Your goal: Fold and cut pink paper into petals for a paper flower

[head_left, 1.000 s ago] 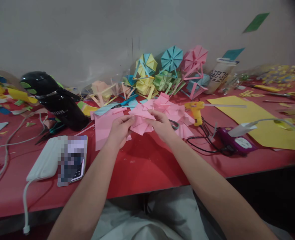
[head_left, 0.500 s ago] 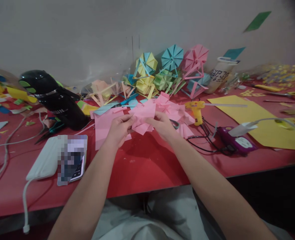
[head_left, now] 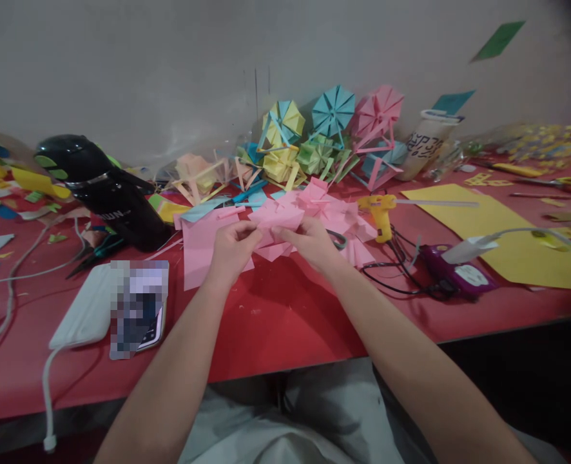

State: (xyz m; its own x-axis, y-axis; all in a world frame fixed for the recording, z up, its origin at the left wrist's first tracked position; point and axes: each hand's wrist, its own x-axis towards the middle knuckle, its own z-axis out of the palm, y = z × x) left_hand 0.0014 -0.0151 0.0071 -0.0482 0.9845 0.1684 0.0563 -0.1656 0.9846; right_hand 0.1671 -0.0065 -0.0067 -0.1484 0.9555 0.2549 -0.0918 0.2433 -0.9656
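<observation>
Between my two hands is a folded piece of pink paper, held a little above the red table. My left hand pinches its left edge between thumb and fingers. On the right edge, my right hand grips it with the thumb on top and the fingers behind. Just beyond lie more folded pink paper pieces, partly hidden by the held one. A flat pink sheet rests beside my left hand. Scissors handles show by my right hand, mostly covered.
A yellow glue gun with a black cord stands right of the pink pieces. Further right are a purple power strip and a yellow sheet. A black bottle, a phone and a white power bank are left. Paper umbrellas line the wall.
The held pink paper has tipped, so its upper face now looks flatter and lower. My fingers have shifted slightly along its edges; the things on the table stay put.
</observation>
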